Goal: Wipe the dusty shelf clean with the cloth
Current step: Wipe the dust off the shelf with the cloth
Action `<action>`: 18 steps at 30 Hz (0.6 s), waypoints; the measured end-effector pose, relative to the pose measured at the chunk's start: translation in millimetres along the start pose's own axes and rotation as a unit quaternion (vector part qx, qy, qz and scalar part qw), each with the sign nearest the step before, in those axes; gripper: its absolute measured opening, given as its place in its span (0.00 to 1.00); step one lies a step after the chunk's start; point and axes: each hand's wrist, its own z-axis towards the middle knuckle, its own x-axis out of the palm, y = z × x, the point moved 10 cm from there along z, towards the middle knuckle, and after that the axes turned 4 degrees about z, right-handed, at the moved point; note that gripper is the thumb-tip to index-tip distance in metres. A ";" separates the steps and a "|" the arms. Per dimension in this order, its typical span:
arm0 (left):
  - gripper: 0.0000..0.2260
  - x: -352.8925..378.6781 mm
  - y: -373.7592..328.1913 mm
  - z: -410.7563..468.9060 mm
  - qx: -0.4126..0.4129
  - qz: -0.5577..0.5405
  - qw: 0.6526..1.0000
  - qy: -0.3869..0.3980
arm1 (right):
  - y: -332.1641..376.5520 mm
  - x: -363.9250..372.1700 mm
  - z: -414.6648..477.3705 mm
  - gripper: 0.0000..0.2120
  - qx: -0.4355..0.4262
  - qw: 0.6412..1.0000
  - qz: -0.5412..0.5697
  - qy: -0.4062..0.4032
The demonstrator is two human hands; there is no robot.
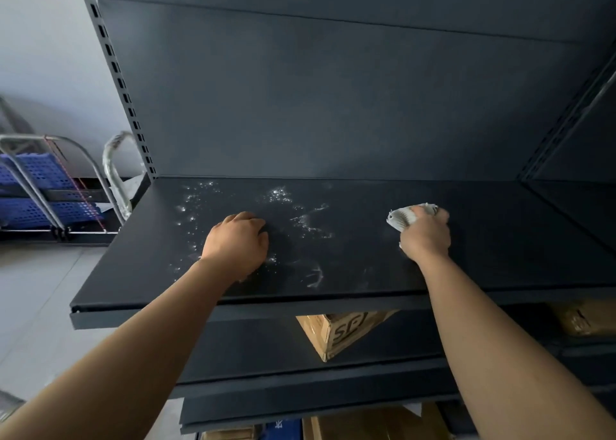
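A dark metal shelf (500, 239) runs across the view at chest height. White dust (280, 194) is scattered over its left and middle parts, in specks and smeared streaks. My right hand (426, 236) presses a bunched pale grey cloth (401, 218) onto the shelf right of the dust, where the surface looks dark. My left hand (238, 244) rests knuckles up on the shelf amid the dust, fingers curled under, holding nothing that I can see.
The shelf's dark back panel (333, 106) rises behind, with a slotted upright (116, 73) at the left. Cardboard boxes (343, 331) sit on lower shelves. A metal trolley with blue crates (36, 186) stands on the pale floor at the left.
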 end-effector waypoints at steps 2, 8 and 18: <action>0.17 0.1 3.5 8.8 -0.012 0.001 1.000 -0.002 | 25.5 19.8 10.9 0.25 -0.037 0.999 -0.002 0.034; 0.17 2.2 10.4 31.1 -0.041 0.012 0.999 0.008 | 140.1 95.1 -22.4 0.24 -0.242 0.955 0.059 0.159; 0.15 4.0 10.8 54.0 -0.061 0.016 0.998 -0.021 | 31.2 25.5 95.9 0.17 0.000 0.994 0.096 -0.044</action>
